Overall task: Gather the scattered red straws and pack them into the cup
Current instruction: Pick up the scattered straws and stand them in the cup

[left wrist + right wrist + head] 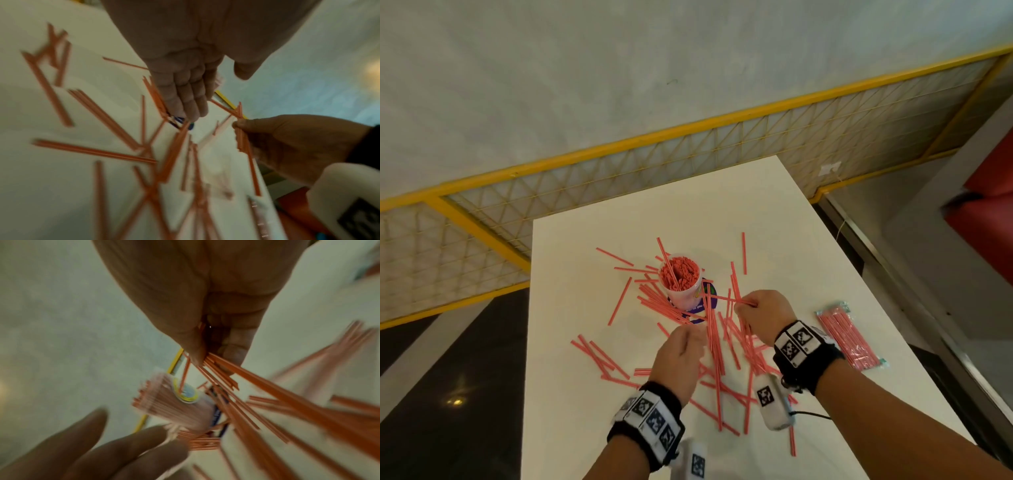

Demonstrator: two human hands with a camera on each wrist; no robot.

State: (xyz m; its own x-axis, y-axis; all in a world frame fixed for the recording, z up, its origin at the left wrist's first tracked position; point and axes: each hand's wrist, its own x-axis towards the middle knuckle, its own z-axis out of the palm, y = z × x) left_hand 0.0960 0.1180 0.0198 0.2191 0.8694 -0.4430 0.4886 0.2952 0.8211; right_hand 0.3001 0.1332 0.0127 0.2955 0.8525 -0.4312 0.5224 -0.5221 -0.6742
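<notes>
Red straws (619,301) lie scattered across the white worktop (791,219), most of them crossing one another in a loose heap between the cup and the near edge, with single strays to the left and far right. Cup (681,279): clear plastic, upright at the middle of the worktop, standing on a dark blue printed mat (710,301). It is densely filled with red straws set on end; one straw leans out past the far rim.

Right hand (760,315): just right of the cup, raised above the heap. Thumb and fingers are closed on a bundle of straws (222,369), which fans out from the pinch in the right wrist view. In the left wrist view the same bundle (242,142) hangs down from the closed fingertips.

Left hand (678,356): near side of the cup, over the heap. The left wrist view shows its fingers (185,97) straight and held together, pointing down at the straws beside the mat, thumb apart. It grips nothing.

Both wrists carry black bands with printed square markers. A sealed clear pack of straws (849,339) lies flat near the right edge of the worktop, well apart from the cup. Both wrist views are blurred.
</notes>
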